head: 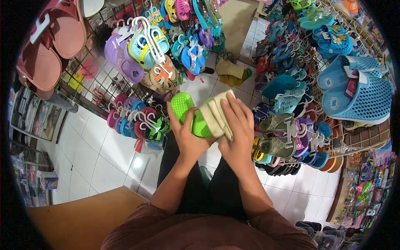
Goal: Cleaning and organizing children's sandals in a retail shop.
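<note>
My left hand [190, 131] grips a pair of bright green children's sandals [182, 107] with studded footbeds. One sandal points up and away; the other lies to its right, partly covered. Folded in my right hand [237, 131] is a cream cloth [216, 116], which rests against the right-hand sandal and hides its upper part. Both hands are close together in front of my body, above the white tiled floor. I cannot tell whether the sandals are joined by a hanger.
Wire racks hung with sandals stand on both sides. Purple sandals [120, 59] hang at the left, large light-blue clogs [353, 87] at the right. A yellowish cloth [232, 71] lies on the floor ahead. A brown panel [90, 218] is at lower left.
</note>
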The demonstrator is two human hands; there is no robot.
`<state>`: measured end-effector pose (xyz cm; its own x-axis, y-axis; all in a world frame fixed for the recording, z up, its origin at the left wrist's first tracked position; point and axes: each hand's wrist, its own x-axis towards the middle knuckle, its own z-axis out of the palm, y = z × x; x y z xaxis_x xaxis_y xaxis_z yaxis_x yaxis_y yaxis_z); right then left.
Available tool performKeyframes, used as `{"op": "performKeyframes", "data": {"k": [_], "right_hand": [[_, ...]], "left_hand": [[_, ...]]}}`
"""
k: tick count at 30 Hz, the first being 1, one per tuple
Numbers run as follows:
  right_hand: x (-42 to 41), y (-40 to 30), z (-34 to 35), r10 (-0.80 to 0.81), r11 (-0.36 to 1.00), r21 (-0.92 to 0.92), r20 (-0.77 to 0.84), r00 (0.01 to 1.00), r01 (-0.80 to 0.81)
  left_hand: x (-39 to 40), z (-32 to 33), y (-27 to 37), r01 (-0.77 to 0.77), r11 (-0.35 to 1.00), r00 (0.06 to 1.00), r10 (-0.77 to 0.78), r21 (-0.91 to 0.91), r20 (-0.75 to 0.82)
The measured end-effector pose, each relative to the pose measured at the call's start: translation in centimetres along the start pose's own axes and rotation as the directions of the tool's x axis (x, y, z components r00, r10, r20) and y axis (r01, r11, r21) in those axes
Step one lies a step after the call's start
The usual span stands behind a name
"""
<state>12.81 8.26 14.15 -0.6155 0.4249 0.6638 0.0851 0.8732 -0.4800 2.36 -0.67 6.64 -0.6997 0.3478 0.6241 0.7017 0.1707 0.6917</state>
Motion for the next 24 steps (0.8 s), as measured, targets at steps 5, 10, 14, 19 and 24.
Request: {"op": "performKeyframes", "data": {"k": [5,10,14,19,24], "right_hand": [[-0.7,-0.6,0.7,0.034,0.943,-0.332,0.166,0.986,0.023],[-2.8,-0.7,1.2,0.042,0.948,-0.317,0.069,0.997,-0.018],[-2.4,-0.6,-0.7,0.079,0.986,-0.154,0.085,0.993,-0.065],[-0.5,1.5,-2.5,0.263,0.935,0.275,-0.108,0.959,-0.225],[1.3,0.2,-3.1,0.089,0.991,0.117,-0.171,0.981,-0.069]], "left_hand": [[-0.3,0.0,-0.1,-0.002,0.999,1.0,0.002,0.044,-0.002],[-1.3,0.0,0.5,0.056,0.998,0.998,-0.057,0.019,0.041],[-1.2,-0.2,1.2,0.023,0.999,0.999,-0.024,0.027,0.031],[-0.5,-0.4,1.6,0.008,0.999,1.0,-0.009,0.039,0.01],[-0.5,-0.7,2.3,0.004,0.999,1.0,-0.004,0.041,0.002]]}}
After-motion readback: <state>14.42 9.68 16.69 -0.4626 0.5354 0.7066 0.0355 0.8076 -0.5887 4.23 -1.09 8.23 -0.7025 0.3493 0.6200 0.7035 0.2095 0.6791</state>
